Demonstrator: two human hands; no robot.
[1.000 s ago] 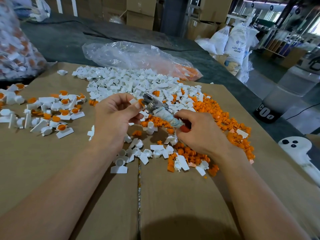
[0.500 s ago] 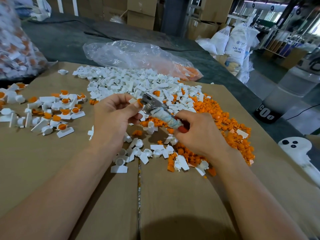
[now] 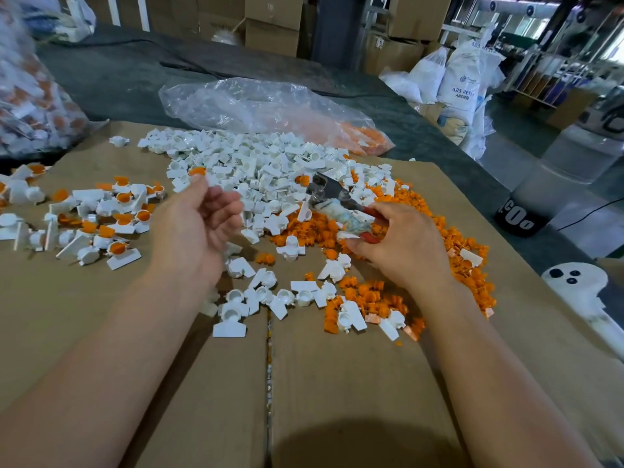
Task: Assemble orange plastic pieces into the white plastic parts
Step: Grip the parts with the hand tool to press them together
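Cardboard (image 3: 135, 332) carries a small finished batch (image 3: 118, 211) at my left; the big white pile (image 3: 256, 160) and orange pile (image 3: 439, 238) remain unassembled. Left hand (image 3: 192, 231) relaxed, seemingly empty; right hand (image 3: 401, 244) grips a tool (image 3: 324, 189).

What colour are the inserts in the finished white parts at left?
The inserts are orange; the head view shows it best.

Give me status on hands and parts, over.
Left hand open, palm up. Right hand grips taped tool. White parts, orange pieces loose on cardboard. Nothing blocking.
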